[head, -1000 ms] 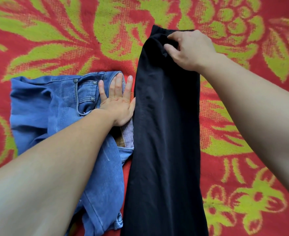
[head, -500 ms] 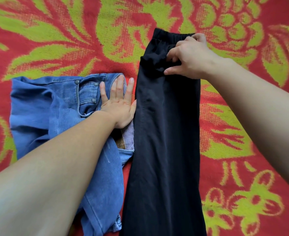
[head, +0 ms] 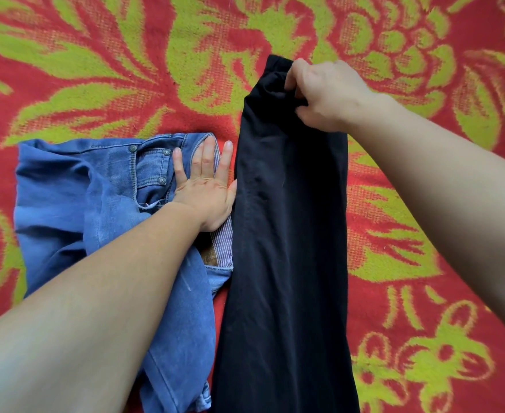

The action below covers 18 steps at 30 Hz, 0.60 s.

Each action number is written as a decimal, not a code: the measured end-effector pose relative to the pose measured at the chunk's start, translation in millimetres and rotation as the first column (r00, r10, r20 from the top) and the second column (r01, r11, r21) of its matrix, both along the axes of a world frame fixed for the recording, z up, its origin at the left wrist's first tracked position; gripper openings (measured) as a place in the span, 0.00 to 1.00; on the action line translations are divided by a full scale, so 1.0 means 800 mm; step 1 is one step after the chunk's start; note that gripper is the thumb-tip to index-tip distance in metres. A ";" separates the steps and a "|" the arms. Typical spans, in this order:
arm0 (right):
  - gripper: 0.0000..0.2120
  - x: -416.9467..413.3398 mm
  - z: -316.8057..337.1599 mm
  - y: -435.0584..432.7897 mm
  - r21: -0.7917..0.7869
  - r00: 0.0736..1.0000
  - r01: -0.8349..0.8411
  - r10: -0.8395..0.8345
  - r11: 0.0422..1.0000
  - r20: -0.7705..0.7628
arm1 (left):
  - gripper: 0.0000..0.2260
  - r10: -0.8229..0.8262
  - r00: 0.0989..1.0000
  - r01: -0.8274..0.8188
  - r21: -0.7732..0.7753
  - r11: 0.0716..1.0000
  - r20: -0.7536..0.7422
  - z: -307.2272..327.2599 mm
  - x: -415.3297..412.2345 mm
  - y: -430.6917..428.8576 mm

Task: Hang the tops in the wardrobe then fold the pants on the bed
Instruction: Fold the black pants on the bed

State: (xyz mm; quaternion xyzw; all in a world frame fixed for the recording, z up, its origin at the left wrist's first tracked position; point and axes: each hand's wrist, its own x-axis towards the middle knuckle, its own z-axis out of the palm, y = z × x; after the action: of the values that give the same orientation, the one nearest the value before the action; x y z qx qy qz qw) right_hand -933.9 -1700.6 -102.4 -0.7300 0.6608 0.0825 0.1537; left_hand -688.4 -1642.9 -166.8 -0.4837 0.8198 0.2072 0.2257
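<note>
- Black pants (head: 290, 234) lie lengthwise along the middle of the red-and-green bedspread (head: 96, 70), with the waistband toward its far edge.
- The right hand (head: 325, 93) pinches the waistband cloth between curled fingers and thumb.
- Blue jeans (head: 66, 204) lie crumpled just beside them, toward the bedspread's left edge.
- The left hand (head: 206, 189) rests flat on the jeans, fingers straight and slightly spread, its thumb side touching the black pants.

Open bed (head: 96, 70) all along the far side and the right side — plenty of room there. The black pants (head: 290, 234) block the middle, blue jeans (head: 81, 204) crowd just left of them — the narrow gap between is plugged by the left hand (head: 206, 189).
</note>
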 end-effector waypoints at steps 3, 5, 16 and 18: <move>0.14 -0.002 -0.002 -0.013 -0.252 0.986 0.164 -0.166 0.954 0.010 | 0.30 0.010 1.000 -0.010 0.019 1.000 -0.005 -0.002 0.001 -0.001; 0.13 -0.002 -0.008 -0.021 -0.314 0.977 0.211 -0.214 0.926 0.025 | 0.30 0.012 1.000 -0.012 0.016 1.000 -0.006 -0.003 0.001 -0.002; 0.26 -0.028 -0.002 -0.043 0.160 0.900 0.398 -0.419 0.903 0.120 | 0.30 -0.011 1.000 0.012 -0.033 0.999 0.027 -0.007 0.001 0.001; 0.26 -0.022 -0.001 -0.037 0.069 0.901 0.399 -0.404 0.915 0.157 | 0.30 -0.014 1.000 0.014 -0.028 0.999 0.021 -0.007 0.001 0.001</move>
State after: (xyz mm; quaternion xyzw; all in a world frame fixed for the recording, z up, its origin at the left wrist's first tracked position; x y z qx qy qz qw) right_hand -951.5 -1730.5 -103.2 -0.5798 0.7800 -0.0013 0.2356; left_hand -687.7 -1642.0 -172.3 -0.4832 0.8237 0.1889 0.2289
